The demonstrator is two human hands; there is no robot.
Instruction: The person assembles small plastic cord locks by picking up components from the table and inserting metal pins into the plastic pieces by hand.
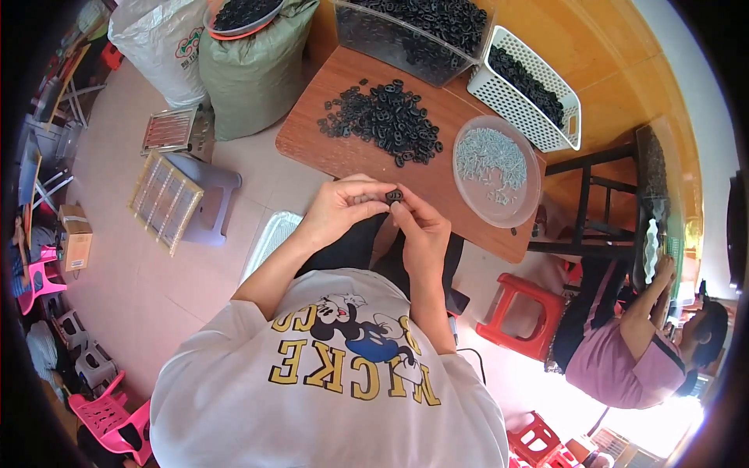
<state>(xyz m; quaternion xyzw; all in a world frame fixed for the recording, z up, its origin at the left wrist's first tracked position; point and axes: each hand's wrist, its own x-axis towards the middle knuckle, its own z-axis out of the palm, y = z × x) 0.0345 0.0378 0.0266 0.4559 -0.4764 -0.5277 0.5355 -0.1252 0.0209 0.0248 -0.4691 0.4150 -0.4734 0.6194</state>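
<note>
Both of my hands meet over my lap, just off the table's near edge. Between their fingertips is a small black plastic part (395, 196) with holes in it. My left hand (351, 204) pinches it from the left, thumb and forefinger together. My right hand (421, 226) grips it from the right and below. On the brown wooden table (312, 129) ahead lies a loose pile of similar black parts (386, 117). To its right stands a round clear dish (511, 214) of small silvery screws (490, 158).
A clear bin (406, 58) and a white perforated basket (566, 132), both holding black parts, stand along the table's back. Full sacks (253, 82) are at the far left. A grey stool (211, 195) and red stool (519, 316) flank me. Another person (624, 359) works at right.
</note>
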